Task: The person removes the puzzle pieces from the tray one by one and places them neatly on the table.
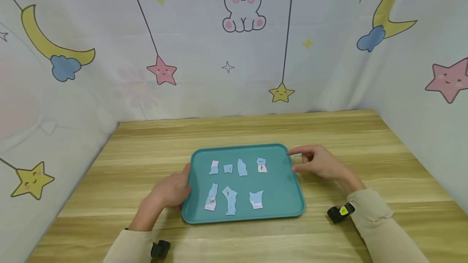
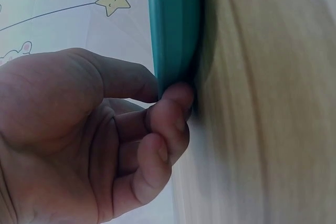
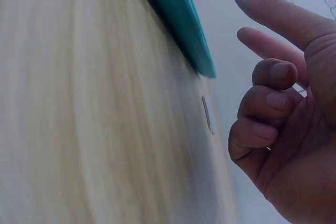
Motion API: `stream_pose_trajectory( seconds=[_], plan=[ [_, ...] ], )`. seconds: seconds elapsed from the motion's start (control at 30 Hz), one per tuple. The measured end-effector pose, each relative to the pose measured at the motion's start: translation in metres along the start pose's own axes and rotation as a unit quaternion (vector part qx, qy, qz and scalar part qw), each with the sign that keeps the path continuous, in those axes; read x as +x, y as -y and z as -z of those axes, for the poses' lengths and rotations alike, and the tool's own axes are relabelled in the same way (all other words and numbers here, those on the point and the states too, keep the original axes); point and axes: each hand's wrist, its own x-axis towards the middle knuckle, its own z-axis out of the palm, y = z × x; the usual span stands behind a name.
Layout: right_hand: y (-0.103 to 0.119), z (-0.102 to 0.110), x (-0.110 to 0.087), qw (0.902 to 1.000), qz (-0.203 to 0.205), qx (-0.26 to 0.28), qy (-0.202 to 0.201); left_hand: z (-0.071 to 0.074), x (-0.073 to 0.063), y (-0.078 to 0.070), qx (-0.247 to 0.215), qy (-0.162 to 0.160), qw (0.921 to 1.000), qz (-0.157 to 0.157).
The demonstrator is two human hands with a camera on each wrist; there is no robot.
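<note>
A teal tray (image 1: 274,186) lies on the wooden table. My left hand (image 1: 172,190) grips its left edge, with the thumb at the rim and fingertips at the underside in the left wrist view. On the tray are several torn-looking light blue and pale pink paper pieces, among them a long one (image 1: 211,198) at the lower left and a small one (image 1: 261,165) at the upper right. My right hand (image 1: 318,161) hovers by the tray's right edge, thumb and forefinger extended and apart, other fingers curled, holding nothing. Partly hidden behind it, a small blue piece (image 1: 297,155) lies on the table.
The wooden table (image 1: 248,242) extends around the tray. White cloth walls (image 1: 197,31) printed with a rabbit, stars and moons stand at the back and both sides. A black wrist device (image 1: 340,212) sits below my right sleeve, another (image 1: 160,248) by my left sleeve.
</note>
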Motion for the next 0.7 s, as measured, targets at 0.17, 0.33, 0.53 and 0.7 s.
stream_pose_trajectory(
  seconds=[0.17,0.33,0.53,0.7],
  plan=[
    [0.009,-0.009,-0.001,0.9999,0.007,-0.003,0.012,-0.001,0.001,0.001,-0.001,0.002,1.0000,0.005],
    [0.020,-0.018,-0.002,0.9996,0.015,-0.009,0.020,0.000,0.001,0.000,0.004,0.002,1.0000,0.001],
    [0.028,-0.027,-0.002,0.9994,0.021,-0.013,0.026,0.000,0.001,0.001,0.006,0.001,1.0000,0.000],
    [0.028,-0.033,-0.001,0.9989,0.026,-0.019,0.034,0.000,0.001,0.001,0.005,0.000,1.0000,0.000]
  ],
)
